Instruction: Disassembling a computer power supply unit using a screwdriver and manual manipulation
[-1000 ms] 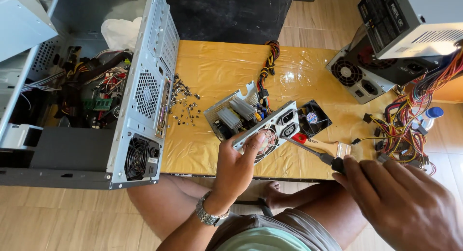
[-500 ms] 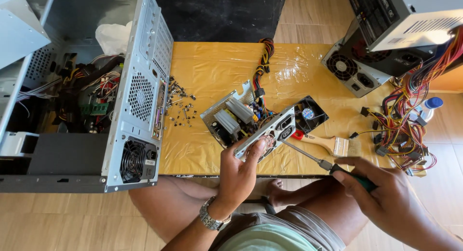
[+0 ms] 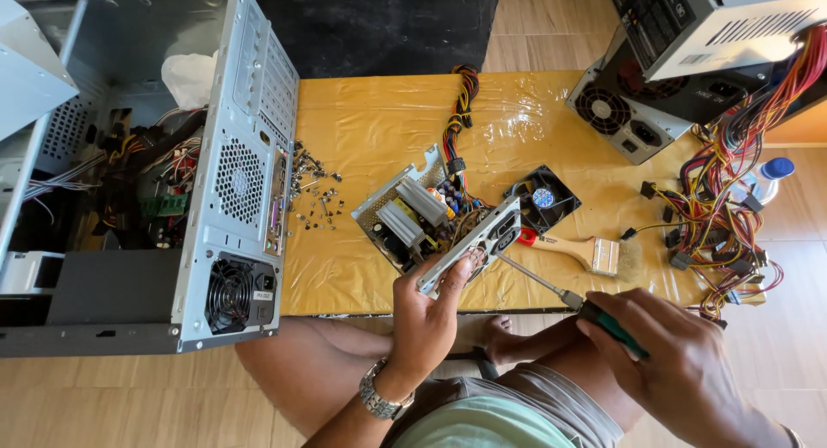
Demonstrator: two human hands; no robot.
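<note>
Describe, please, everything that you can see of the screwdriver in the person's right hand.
The screwdriver has a thin, bare metal shaft and a green handle with a dark collar. The right hand wraps the handle, so most of it is hidden. It lies slanted, tip up and to the left, over the edge of the yellow table. The tip meets the grey metal cover that the left hand holds.

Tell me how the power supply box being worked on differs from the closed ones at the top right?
The open power supply has its cover off, showing its parts, while the stacked power supplies are shut in grey cases. The open one's fan lies loose beside it; the stacked one's fan sits behind its grille. The left hand holds the open one; nobody touches the others. Both trail coloured wires.
</note>
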